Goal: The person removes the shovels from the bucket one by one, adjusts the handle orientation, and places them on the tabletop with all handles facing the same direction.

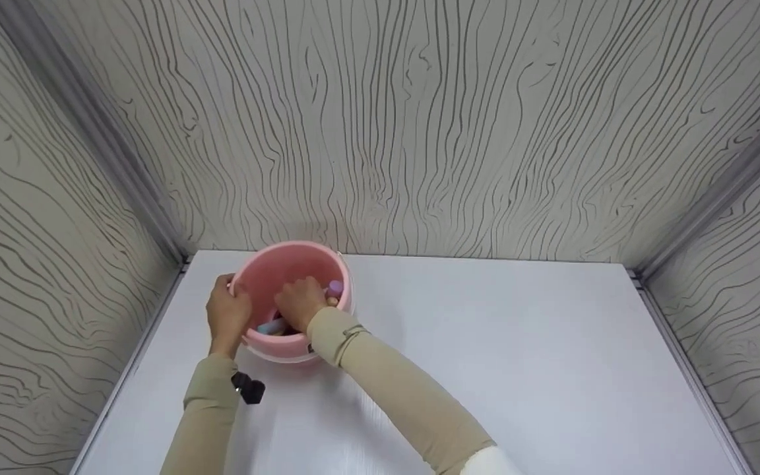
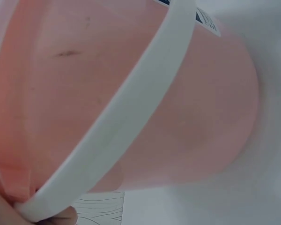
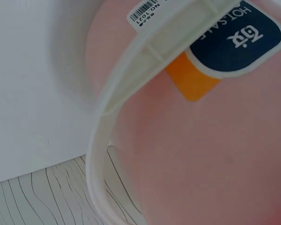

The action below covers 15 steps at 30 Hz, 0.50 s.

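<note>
A pink bucket (image 1: pixel 287 256) stands at the back left of the white table, its mouth tipped a little toward me. My left hand (image 1: pixel 229 310) grips the left of its rim, fingers outside by the end of the white handle (image 2: pixel 117 112). My right hand (image 1: pixel 301 303) reaches down inside; its fingertips are hidden, so I cannot tell what they hold. Around that hand lie a light blue item (image 1: pixel 272 326) and one with a purple end (image 1: pixel 334 288), both partly covered. In the right wrist view, only the bucket's outside with its label (image 3: pixel 239 42) shows.
The white tabletop (image 1: pixel 518 356) spreads to the right of the bucket. Wood-grain panels (image 1: pixel 380 132) rise behind and on both sides, with grey posts (image 1: pixel 109 145) at the corners. A black fitting (image 1: pixel 249 388) sits at the left wrist.
</note>
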Each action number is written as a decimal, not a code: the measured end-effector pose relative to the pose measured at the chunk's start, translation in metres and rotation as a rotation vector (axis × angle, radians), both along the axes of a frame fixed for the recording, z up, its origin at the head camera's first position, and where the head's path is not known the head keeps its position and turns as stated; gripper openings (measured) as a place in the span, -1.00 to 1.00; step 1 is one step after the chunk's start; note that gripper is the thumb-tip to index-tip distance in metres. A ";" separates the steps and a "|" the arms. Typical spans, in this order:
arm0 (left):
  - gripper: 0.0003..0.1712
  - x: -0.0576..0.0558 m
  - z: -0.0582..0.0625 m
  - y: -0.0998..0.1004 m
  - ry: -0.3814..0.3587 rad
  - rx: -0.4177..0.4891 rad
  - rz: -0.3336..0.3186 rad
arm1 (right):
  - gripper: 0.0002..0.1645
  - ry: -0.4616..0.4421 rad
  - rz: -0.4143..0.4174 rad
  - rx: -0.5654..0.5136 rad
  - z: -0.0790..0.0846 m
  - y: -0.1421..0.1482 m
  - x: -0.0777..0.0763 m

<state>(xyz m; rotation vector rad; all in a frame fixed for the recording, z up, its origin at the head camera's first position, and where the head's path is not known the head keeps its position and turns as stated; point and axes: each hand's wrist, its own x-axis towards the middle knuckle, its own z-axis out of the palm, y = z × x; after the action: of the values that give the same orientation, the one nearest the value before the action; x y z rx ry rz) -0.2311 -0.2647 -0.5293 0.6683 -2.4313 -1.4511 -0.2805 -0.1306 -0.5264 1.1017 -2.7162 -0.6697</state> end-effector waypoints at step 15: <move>-0.49 -0.003 0.002 0.000 -0.003 -0.008 0.006 | -0.73 -0.037 -0.035 -0.077 0.020 0.004 -0.004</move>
<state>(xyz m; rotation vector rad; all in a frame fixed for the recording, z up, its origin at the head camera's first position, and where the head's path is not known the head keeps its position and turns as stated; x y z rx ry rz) -0.2344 -0.2648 -0.5274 0.6753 -2.4340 -1.4389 -0.2847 -0.1264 -0.5061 1.0615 -2.7727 -0.5507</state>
